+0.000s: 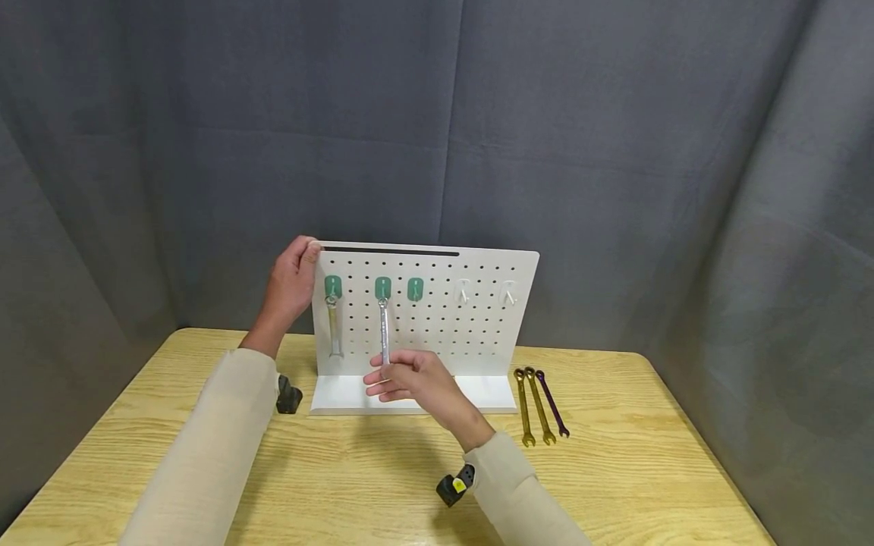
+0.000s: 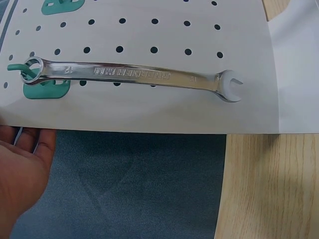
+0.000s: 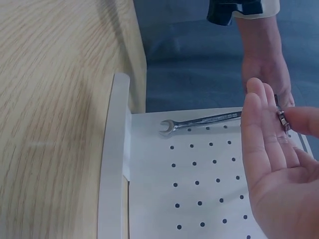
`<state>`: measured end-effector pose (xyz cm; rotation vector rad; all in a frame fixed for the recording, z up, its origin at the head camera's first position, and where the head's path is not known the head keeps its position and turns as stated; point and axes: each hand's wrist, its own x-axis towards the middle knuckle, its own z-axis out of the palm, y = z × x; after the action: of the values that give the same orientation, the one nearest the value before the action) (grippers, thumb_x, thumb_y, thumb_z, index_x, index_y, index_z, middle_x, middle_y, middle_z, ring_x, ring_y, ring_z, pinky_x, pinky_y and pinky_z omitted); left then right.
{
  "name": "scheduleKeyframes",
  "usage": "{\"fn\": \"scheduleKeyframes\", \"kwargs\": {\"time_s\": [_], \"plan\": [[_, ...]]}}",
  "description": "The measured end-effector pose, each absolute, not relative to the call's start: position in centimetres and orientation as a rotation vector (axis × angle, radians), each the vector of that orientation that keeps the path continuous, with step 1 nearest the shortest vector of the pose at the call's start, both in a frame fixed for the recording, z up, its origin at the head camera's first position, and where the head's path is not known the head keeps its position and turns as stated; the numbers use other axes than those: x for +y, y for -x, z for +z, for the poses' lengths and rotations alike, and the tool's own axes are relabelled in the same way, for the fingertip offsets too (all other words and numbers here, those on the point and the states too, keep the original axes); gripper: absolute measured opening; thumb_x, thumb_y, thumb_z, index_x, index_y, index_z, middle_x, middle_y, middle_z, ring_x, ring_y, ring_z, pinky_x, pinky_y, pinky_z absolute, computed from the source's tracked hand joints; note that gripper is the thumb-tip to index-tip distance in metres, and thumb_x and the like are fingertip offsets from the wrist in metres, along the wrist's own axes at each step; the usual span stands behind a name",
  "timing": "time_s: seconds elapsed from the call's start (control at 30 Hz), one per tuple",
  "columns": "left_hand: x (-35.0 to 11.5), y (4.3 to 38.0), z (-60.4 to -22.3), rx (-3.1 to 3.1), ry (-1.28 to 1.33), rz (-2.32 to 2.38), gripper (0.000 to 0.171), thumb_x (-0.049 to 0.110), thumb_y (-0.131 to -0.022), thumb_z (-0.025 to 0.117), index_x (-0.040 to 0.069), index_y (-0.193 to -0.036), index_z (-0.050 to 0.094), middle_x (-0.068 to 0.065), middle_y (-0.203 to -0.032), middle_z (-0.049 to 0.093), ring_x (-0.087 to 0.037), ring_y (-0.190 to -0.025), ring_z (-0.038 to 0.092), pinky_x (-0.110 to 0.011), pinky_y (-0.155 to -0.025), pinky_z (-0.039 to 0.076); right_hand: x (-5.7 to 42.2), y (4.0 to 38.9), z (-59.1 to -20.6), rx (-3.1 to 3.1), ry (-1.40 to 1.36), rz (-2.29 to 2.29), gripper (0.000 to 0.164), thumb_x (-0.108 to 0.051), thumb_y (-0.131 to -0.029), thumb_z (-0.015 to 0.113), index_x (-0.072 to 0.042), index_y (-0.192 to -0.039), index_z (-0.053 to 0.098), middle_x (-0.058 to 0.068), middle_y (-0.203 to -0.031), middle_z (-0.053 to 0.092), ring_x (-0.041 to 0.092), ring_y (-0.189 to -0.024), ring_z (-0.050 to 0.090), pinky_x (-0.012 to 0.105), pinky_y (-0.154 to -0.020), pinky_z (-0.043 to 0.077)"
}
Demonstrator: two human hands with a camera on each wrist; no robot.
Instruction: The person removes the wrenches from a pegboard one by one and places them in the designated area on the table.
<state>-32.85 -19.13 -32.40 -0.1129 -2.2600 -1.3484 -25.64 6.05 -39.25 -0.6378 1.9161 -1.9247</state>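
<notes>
A white pegboard stands upright on its base, and my left hand grips its upper left corner. From the leftmost green hook hangs a silver combination wrench, ring end up. A second silver combination wrench has its ring end at the middle green hook; whether the ring is fully over the peg cannot be told. My right hand pinches this wrench near its lower end between thumb and fingers, the other fingers extended. That lower end is mostly hidden by the hand.
A third green hook and two white hooks sit further right on the board, with nothing hanging from them. Right of the base, two gold wrenches and a purple wrench lie on the wooden table. Grey curtains surround the table.
</notes>
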Motion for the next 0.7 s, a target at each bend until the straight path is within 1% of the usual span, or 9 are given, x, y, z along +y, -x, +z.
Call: {"fn": "scheduleKeyframes", "kwargs": {"time_s": [0.2,0.47,0.7], "plan": [[-19.1,32.8,-32.3,-2.264,0.116,-1.361,0.041,0.044,-0.112,0.038,0.007,-0.123,0.053,-0.016,-0.109,0.053,-0.032,-0.098,0.052,-0.046,-0.083,0.041,6.2,25.3,-38.8,1.889,0.651,-1.949,0.025,-0.014,-0.102,0.059,0.001,-0.121,0.067,0.017,-0.107,0.075,0.026,-0.094,0.075,0.04,-0.083,0.058],[-19.1,32.8,-32.4,-2.268,0.098,-1.372,0.04,0.044,-0.112,0.038,0.008,-0.121,0.053,-0.016,-0.108,0.052,-0.033,-0.098,0.052,-0.045,-0.081,0.04,6.4,25.0,-38.2,1.858,0.701,-1.949,0.03,-0.017,-0.105,0.06,0.001,-0.128,0.064,0.015,-0.11,0.074,0.024,-0.095,0.074,0.04,-0.084,0.058],[-19.2,32.9,-32.4,-2.275,0.106,-1.359,0.041,0.044,-0.112,0.038,0.006,-0.119,0.052,-0.016,-0.105,0.052,-0.031,-0.095,0.051,-0.043,-0.08,0.04,6.3,24.9,-37.8,1.865,0.706,-1.95,0.029,-0.017,-0.105,0.06,0.001,-0.127,0.065,0.017,-0.11,0.074,0.025,-0.094,0.074,0.04,-0.084,0.058]]}}
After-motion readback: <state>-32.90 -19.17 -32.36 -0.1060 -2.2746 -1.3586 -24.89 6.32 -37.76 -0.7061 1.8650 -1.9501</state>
